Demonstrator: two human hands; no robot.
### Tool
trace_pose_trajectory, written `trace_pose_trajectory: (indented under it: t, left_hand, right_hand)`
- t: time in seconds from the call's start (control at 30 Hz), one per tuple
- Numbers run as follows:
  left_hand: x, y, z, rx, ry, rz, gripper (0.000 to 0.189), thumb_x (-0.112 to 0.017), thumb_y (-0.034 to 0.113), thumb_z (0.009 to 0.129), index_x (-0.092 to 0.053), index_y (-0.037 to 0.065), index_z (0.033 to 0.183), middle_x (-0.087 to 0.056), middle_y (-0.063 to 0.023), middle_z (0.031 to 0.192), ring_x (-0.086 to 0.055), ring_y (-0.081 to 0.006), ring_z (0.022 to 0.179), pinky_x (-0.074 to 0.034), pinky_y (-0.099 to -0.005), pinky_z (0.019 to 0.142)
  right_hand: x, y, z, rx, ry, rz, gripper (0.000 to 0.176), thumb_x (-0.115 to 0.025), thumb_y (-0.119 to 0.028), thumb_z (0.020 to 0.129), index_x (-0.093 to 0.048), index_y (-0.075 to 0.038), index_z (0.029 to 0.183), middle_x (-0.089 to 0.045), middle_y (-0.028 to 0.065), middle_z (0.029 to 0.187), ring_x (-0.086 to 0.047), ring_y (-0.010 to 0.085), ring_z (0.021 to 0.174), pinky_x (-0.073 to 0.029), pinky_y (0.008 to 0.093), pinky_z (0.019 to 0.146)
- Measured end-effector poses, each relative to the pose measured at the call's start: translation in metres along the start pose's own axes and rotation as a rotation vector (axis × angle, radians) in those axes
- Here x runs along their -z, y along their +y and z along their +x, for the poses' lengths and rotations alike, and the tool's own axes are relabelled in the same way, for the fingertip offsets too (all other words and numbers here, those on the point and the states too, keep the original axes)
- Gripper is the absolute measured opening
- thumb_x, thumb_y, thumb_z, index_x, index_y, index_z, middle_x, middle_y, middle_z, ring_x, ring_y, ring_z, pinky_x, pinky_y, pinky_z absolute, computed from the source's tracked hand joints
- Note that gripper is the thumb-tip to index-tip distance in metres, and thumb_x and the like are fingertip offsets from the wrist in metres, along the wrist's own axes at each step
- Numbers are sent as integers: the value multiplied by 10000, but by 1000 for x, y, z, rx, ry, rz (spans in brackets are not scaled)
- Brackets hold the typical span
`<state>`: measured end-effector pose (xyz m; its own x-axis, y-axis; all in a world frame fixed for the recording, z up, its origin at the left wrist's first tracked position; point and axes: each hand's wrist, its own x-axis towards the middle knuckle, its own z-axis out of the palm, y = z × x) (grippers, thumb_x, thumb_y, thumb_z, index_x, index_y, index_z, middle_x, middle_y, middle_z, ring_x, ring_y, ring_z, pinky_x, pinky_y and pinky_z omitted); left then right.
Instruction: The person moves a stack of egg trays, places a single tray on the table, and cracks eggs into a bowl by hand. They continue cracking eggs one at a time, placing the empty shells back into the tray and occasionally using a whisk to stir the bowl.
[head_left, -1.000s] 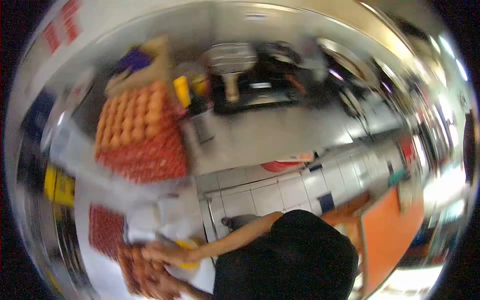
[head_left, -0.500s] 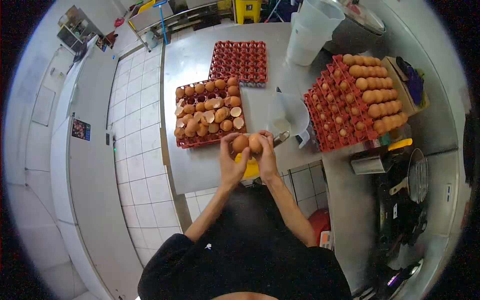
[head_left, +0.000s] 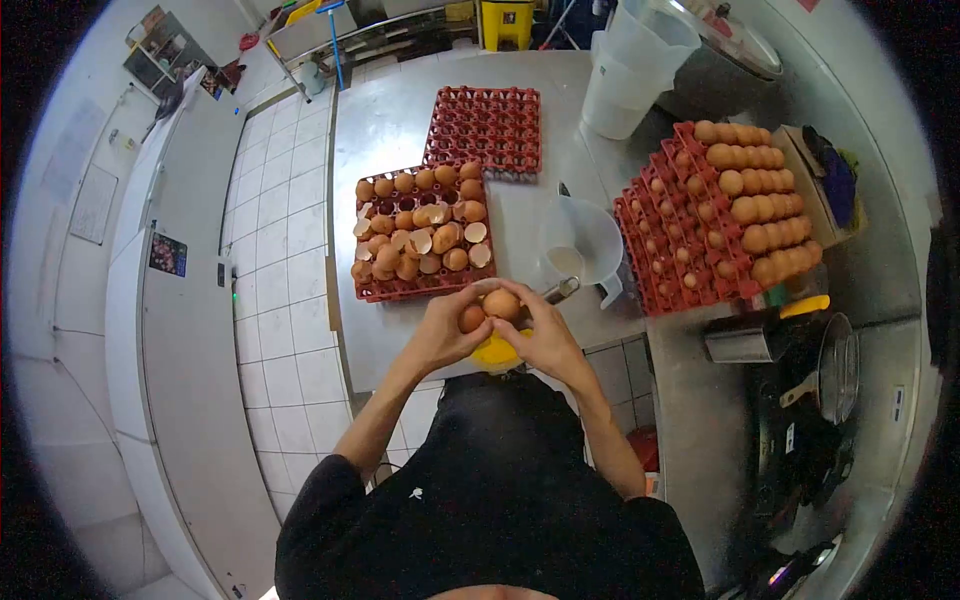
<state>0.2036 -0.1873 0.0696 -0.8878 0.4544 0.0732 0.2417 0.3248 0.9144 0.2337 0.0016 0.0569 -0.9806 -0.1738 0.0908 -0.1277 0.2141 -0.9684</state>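
My left hand [head_left: 442, 328] is closed around a brown egg [head_left: 471, 319]. A second brown egg [head_left: 501, 304] is in my right hand [head_left: 552, 345], a little higher and touching or nearly touching the first. My fingers meet around both eggs, and the thumbs come together in front. Directly below my hands shows something bright yellow [head_left: 496, 352], partly hidden by them. Beyond my left hand, a red egg tray [head_left: 400, 292] bears brown eggs [head_left: 404, 182] and broken eggshells [head_left: 420, 241]. A metal handle [head_left: 562, 290] sticks out past my right fingers.
Red trays [head_left: 483, 128] stand behind on the steel table [head_left: 385, 120]. Right of my hands is a clear plastic jug [head_left: 590, 235]; a tall one [head_left: 625, 90] stands farther back. A stack of filled egg trays [head_left: 680, 225] leans at the right, above a strainer [head_left: 838, 368].
Both hands have drawn closer together and turned inward around the eggs, with the right egg now higher than the left. The whole view has shifted slightly.
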Motion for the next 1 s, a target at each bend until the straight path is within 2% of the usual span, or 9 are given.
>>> trace_pose_trajectory:
  t: [0.1, 0.17, 0.3, 0.4, 0.53, 0.73, 0.87, 0.93, 1.0]
  left_hand:
    - [1, -3, 3, 14, -24, 67, 447, -709, 94, 852, -612, -9, 1276, -715, -208, 1077, -712, -263, 1011, -540, -354, 892]
    - [-2, -12, 5, -58, 4, 87, 462, -708, 121, 831, -620, 3, 1269, -707, -244, 1007, -722, -358, 974, -553, -384, 857]
    - [2, -13, 7, -66, -50, 127, 482, -708, 122, 814, -628, 27, 1280, -696, -251, 1058, -690, -423, 973, -563, -425, 831]
    - [7, -13, 1, 28, -97, 159, 466, -705, 126, 814, -645, 40, 1268, -700, -242, 1050, -694, -416, 932, -569, -434, 813]
    - [3, -43, -11, -66, -100, 170, 444, -703, 138, 818, -662, 55, 1253, -704, -230, 1027, -699, -412, 868, -572, -446, 792]
    - [26, -42, -10, -60, -129, 135, 506, -695, 147, 835, -586, 72, 1324, -691, -226, 1056, -695, -401, 953, -567, -440, 826]
    - [63, -39, 5, -80, 46, 41, 492, -742, 115, 806, -541, 22, 1246, -693, -201, 1058, -715, -347, 966, -558, -428, 834]
    - [98, -39, 20, -104, 268, 302, 445, -748, 109, 810, -544, 15, 1195, -696, -194, 1033, -715, -338, 966, -559, -419, 844]
    - [127, -60, 40, -28, 327, 256, 412, -750, 116, 822, -540, 7, 1159, -700, -197, 999, -709, -358, 955, -554, -440, 825]
  right_hand:
    - [7, -8, 4, -37, -54, -166, 487, -675, -98, 884, -546, -8, 1345, -589, 195, 1288, -628, 367, 1148, -517, 412, 984]
    - [-2, -2, 3, -28, -26, -212, 492, -668, -85, 873, -551, -9, 1345, -581, 202, 1292, -619, 382, 1158, -517, 422, 986]
    - [-9, 17, -4, 1, 18, -279, 523, -662, -73, 860, -550, -20, 1369, -571, 211, 1287, -608, 406, 1163, -519, 441, 983]
    - [-6, 21, -12, 54, 3, -353, 549, -657, -46, 857, -540, -30, 1392, -570, 207, 1286, -609, 400, 1160, -521, 437, 982]
    - [-2, 25, -19, 237, -62, -545, 572, -649, 15, 861, -541, -74, 1417, -563, 194, 1290, -620, 379, 1145, -533, 434, 967]
    - [-7, 3, 0, 236, -98, -585, 601, -663, 8, 872, -537, -147, 1440, -553, 174, 1279, -632, 354, 1125, -558, 412, 927]
    - [-25, -26, 60, 218, -131, -386, 596, -666, 1, 870, -539, -142, 1434, -557, 161, 1272, -637, 338, 1125, -565, 392, 922]
    - [-47, -31, 101, 138, -167, -292, 572, -661, -6, 873, -551, -138, 1419, -557, 151, 1287, -618, 342, 1156, -542, 400, 958]
    - [-73, -1, 154, 387, -102, -333, 521, -661, -64, 889, -569, -137, 1397, -567, 149, 1303, -587, 349, 1182, -486, 448, 1020]
